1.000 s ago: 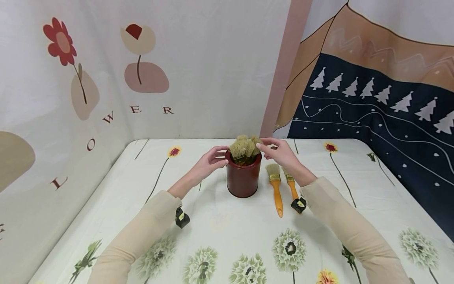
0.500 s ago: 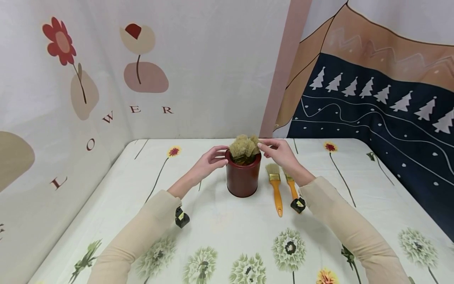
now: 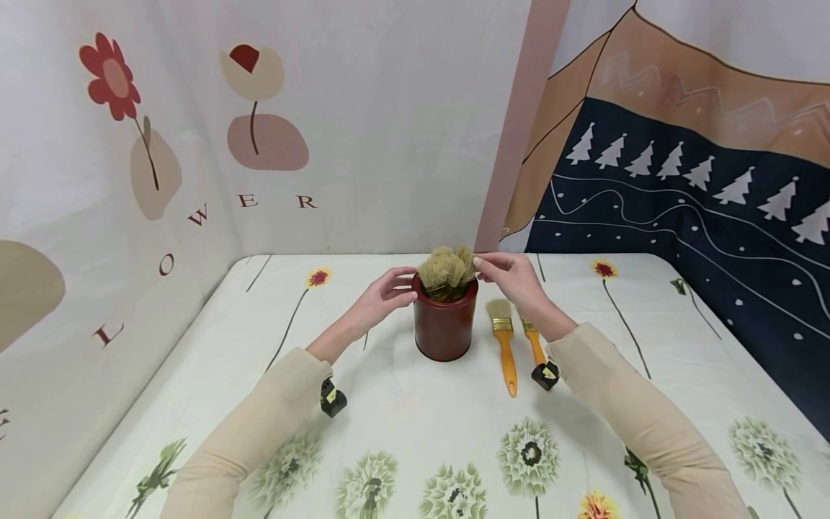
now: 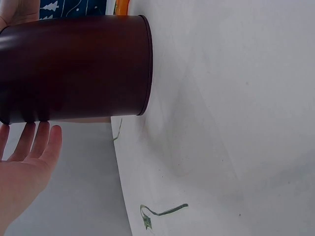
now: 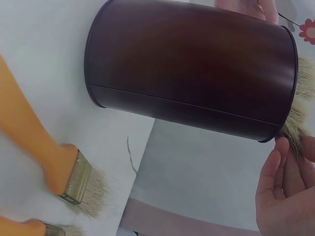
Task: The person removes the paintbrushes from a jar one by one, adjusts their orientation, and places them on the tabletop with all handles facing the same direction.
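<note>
A dark red can (image 3: 444, 328) stands upright, holding several paintbrushes (image 3: 445, 268) with pale bristles up and brassy ferrules just inside the rim. My left hand (image 3: 391, 287) is at the can's upper left side. In the left wrist view its straight fingers (image 4: 44, 142) touch the wall with their tips. At the right of the rim, my right hand (image 3: 509, 277) pinches bristles at the edge of the bunch. The right wrist view shows those bristles (image 5: 295, 129) between thumb and fingers. The brush handles are hidden inside the can.
Two more paintbrushes with orange handles lie right of the can: a wide one (image 3: 504, 346) and a narrower one (image 3: 533, 339) partly under the right wrist. The table (image 3: 402, 411) has a flowered cloth; printed curtains (image 3: 389, 144) hang behind its far edge.
My right hand's fingertips have shifted slightly right along the edge of the bristles. The left hand and the can have stayed in place.
</note>
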